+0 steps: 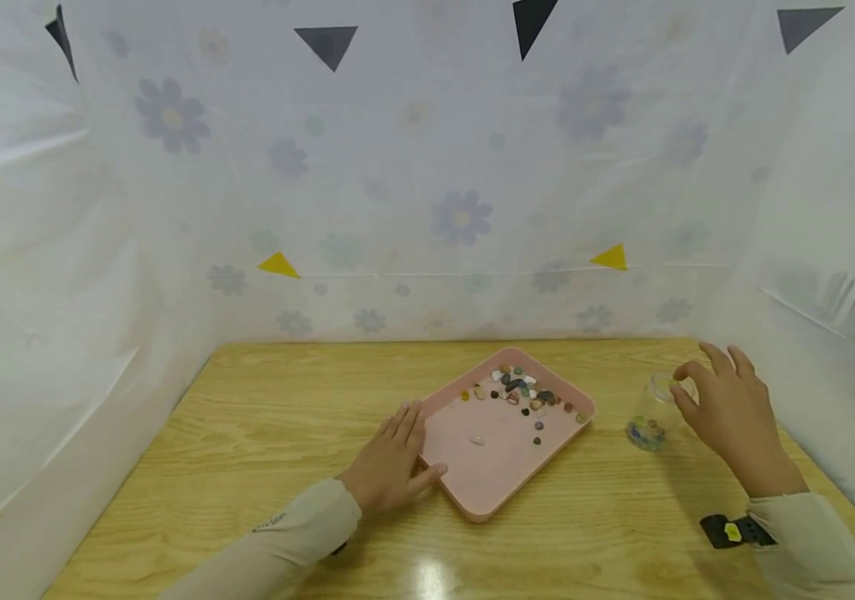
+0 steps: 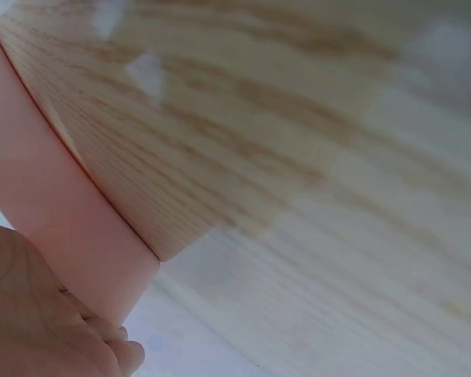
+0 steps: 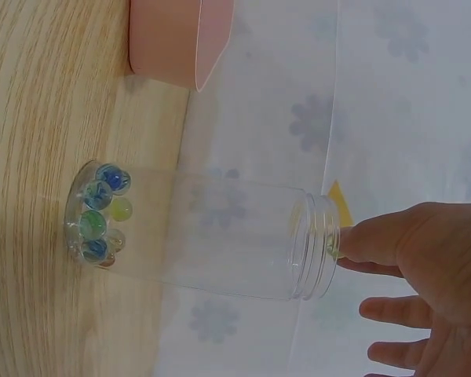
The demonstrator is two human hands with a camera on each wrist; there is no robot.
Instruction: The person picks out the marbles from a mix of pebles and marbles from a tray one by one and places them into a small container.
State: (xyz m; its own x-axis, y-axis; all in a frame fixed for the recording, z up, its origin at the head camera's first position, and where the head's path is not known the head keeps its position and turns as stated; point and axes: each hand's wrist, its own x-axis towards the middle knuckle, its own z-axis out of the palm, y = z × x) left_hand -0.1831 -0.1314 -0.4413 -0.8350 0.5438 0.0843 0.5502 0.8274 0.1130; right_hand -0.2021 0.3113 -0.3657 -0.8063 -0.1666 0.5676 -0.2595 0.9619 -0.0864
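My left hand (image 1: 392, 462) rests against the near left side of a pink tray (image 1: 483, 467), its fingers laid along the rim. Stones (image 1: 515, 386) of mixed colours lie in the tray, mostly toward its far end. To the right stands a clear jar (image 3: 235, 236), upright, with several glass marbles (image 3: 94, 225) at the bottom. At the jar's mouth, my right hand (image 1: 735, 412) pinches a small greenish marble (image 3: 334, 250) between thumb and forefinger; the fingertips mostly hide it. The other fingers of that hand are spread.
The wooden table (image 1: 285, 417) carries the tray and the jar. Pale flowered sheeting (image 1: 397, 167) closes off the back and both sides. Black and yellow triangles (image 1: 280, 265) are stuck on it.
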